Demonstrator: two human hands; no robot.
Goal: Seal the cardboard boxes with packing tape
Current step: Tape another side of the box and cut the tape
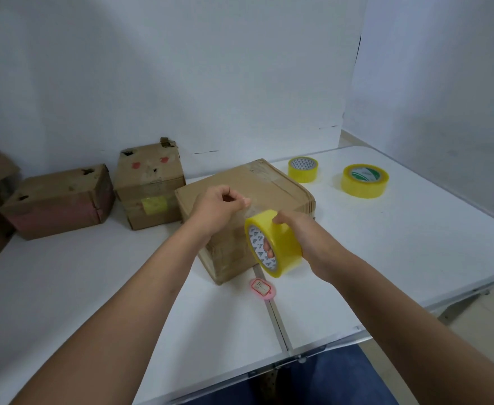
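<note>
A flat cardboard box [272,188] lies in the middle of the white table. Above its near corner my right hand [304,232] grips a yellow roll of packing tape [275,244], fingers through its core. My left hand [219,206] pinches the loose clear end of the tape [247,207] just left of the roll, over the box top. A short clear strip stretches between the pinch and the roll. Old clear tape shows on the box's far corner.
Two worn cardboard boxes [149,188] [59,200] stand at the back left. Two more yellow tape rolls [303,169] [365,180] lie at the back right. A pink tag [262,287] lies near the seam of the table [415,258]. A white wall rises behind.
</note>
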